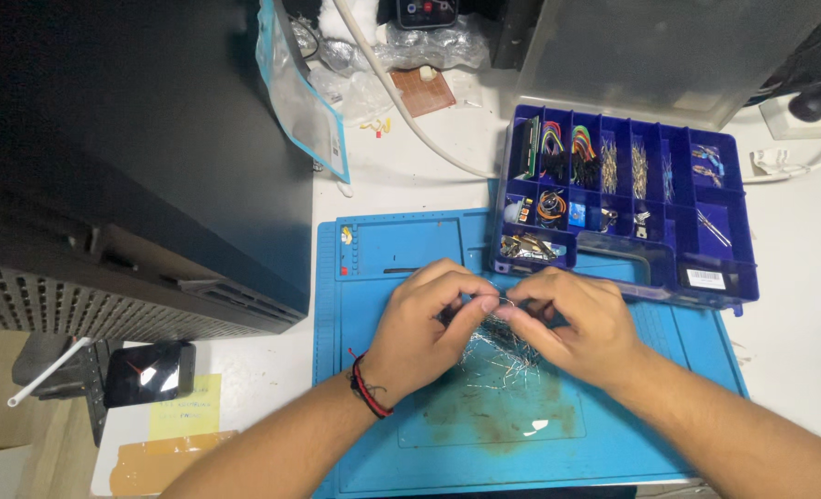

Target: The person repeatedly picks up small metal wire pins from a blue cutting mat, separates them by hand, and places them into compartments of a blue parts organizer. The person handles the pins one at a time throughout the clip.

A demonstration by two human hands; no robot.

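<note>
Nearest the camera, two bare forearms are being extended over a blue work mat (410, 444), which is showing brown stains near its middle. A red and black cord bracelet (370, 386) is being worn on the left wrist. Just beyond, the left hand (426, 319) and the right hand (572, 323) are being brought together until the fingertips are nearly touching, above a loose pile of thin wire-legged components (503, 356) lying on the mat between them. Both hands are being closed in a narrow pinch on something very small drawn from that pile; what exactly is pinched cannot be told, since it is blurred and largely hidden by the fingers.

Judging from this, one component is being separated or untangled from the heap, and any further handling is likely to be calling for a light, steady pull so that the fine legs are not bent or dragged along with their neighbours. Single pieces are too fine to be made out, so their pointing cannot be told; the pile as a whole is sprawling with its long axis roughly left to right across the mat.

Farther off, a dark blue compartment box (743, 273) is lying open at the mat's far right corner, with coloured jumper wires and small parts being kept in separate cells. To the left, a large black case (152, 139) is standing beside the mat, and a white cable (401, 102) is running across the white table (798, 277) behind.
</note>
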